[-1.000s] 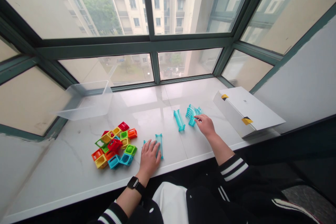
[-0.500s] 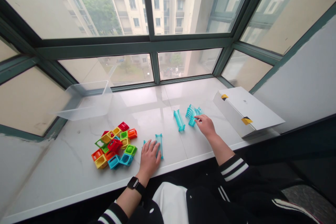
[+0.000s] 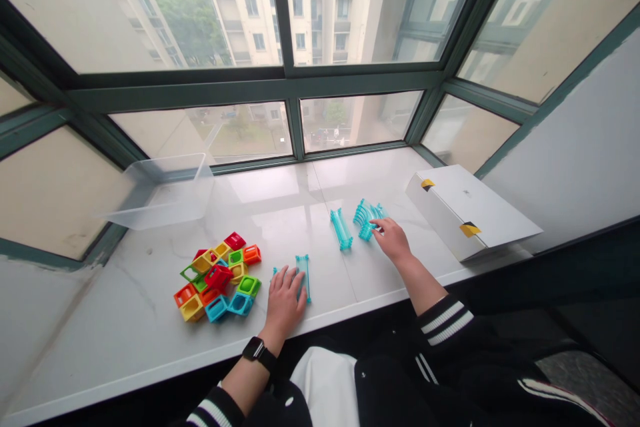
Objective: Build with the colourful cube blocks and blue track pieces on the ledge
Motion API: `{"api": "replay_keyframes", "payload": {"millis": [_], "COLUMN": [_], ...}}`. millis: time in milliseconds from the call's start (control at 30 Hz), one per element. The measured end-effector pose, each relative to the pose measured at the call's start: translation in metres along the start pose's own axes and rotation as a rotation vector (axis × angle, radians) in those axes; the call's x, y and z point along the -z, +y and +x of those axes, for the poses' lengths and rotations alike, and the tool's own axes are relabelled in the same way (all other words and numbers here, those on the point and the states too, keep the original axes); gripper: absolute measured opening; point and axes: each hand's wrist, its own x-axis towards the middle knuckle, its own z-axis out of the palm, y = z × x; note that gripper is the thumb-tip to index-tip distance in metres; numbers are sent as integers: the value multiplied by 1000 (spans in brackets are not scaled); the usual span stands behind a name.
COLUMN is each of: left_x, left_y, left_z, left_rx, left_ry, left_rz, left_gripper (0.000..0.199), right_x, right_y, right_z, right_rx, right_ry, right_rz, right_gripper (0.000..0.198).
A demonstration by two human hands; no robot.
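1. Window ledge [image 3: 160, 340]: we'd keep everything back from that front edge.
2. Colored block pile [image 3: 220, 283]: it's just left of our left hand, so we'd steer clear of it.
3. Left hand [image 3: 284, 298]: palm down, fingers loosely fanned over a turquoise strip [image 3: 303, 263]. Light pressure is probably plenty.
4. Right hand [image 3: 392, 240]: fingers narrow, tips at the curved turquoise cluster [image 3: 364, 213]. Can't tell if we're pinching or just touching; we'd take one piece by its edge.
5. Straight turquoise piece [image 3: 341, 230]: lies between our hands, just left of the cluster. Don't bump it, folks.
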Motion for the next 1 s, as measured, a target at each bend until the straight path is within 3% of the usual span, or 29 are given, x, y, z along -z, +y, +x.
{"api": "replay_keyframes", "payload": {"millis": [1000], "left_x": [-1], "left_y": [-1], "left_z": [0], "left_rx": [-26], "left_ry": [34], "left_rz": [4], "left_gripper": [38], "right_x": [-2], "right_y": [0], "right_z": [-1], "right_rx": [-8], "right_ry": [-33], "right_rz": [-77], "right_gripper": [31]}}
